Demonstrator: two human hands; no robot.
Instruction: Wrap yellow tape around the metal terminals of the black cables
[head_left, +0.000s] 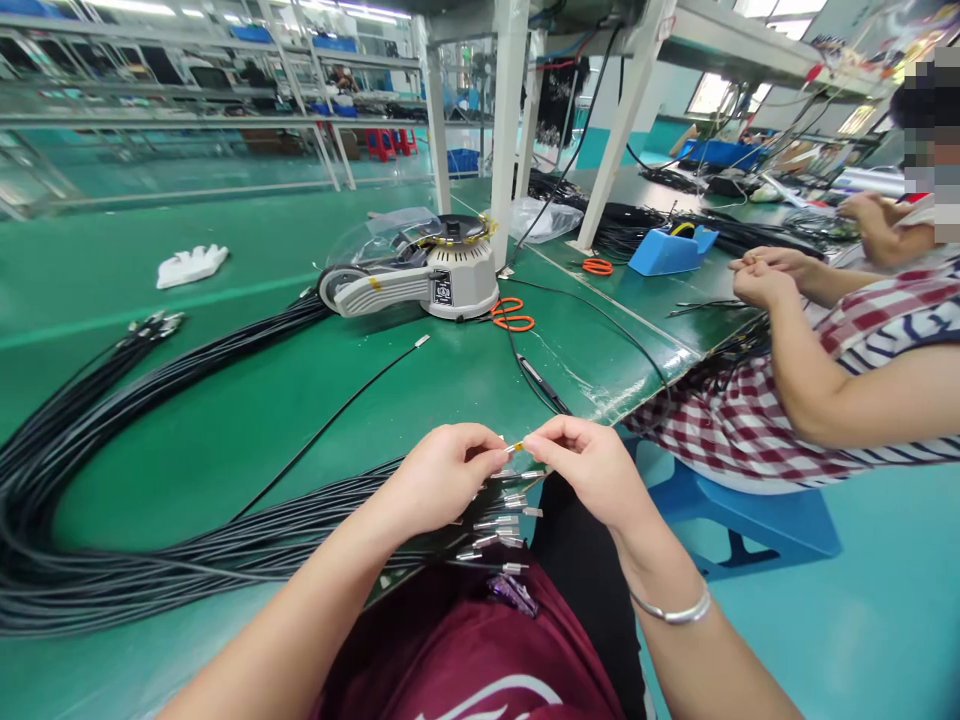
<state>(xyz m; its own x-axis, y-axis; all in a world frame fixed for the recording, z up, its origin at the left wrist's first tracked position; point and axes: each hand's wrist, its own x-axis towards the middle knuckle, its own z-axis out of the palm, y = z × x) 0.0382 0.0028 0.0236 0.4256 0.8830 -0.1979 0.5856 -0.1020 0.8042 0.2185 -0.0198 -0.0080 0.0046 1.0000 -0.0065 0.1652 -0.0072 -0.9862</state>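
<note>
Both hands meet above the table's front edge. My left hand (452, 472) is closed on the silvery metal end of a cable, held between thumb and forefinger. My right hand (585, 465) pinches a small piece of yellow tape (518, 448) at that metal end. Below and beside the hands lie several metal cable ends (510, 521), belonging to a thick bundle of black cables (300, 545) that loops round on the left. A single black cable (330, 440) with a metal tip lies apart on the green table (247, 400).
A round tape dispenser (461, 280) stands at the middle back, with orange-handled scissors (513, 315) and a black cutter (544, 383) nearby. A white glove (192, 266) lies back left. At right, a person in a checked apron (877, 330) sits by a blue holder (670, 251).
</note>
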